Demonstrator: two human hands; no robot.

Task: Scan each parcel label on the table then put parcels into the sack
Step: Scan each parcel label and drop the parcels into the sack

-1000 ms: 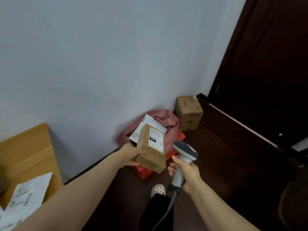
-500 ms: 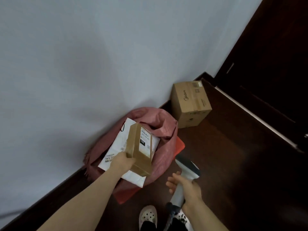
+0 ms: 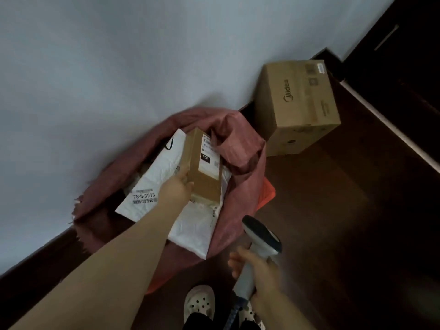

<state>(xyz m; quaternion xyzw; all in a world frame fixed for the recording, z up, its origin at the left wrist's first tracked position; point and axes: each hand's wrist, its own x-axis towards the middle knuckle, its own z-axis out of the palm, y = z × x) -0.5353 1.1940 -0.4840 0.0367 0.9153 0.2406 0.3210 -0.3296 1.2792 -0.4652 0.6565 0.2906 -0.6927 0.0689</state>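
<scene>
The left hand (image 3: pixel 177 186) grasps the small brown cardboard parcel (image 3: pixel 202 167) at its near end, thumb and fingers curled round the left edge. The parcel sits just beyond the fingertips, in the open mouth of the dusty-pink woven sack (image 3: pixel 240 144), over the flat white plastic mailer (image 3: pixel 157 177) that lies under the fingers. Whether it already rests on the mailer I cannot tell.

Its long axis runs straight away from the fingers toward the wall, far end pointing deeper into the sack. The white label with a black patch faces up and to the right of the fingers.

To place it well, I judge the hand should lower the far end first, lay the parcel flat on the mailer, and let go only once it is supported. It should stay clear of the folded sack rim right of the fingers.

The right hand (image 3: pixel 259 267) is clenched round the handle of the grey-and-white handheld scanner (image 3: pixel 260 236), whose head rises above those fingers.
</scene>
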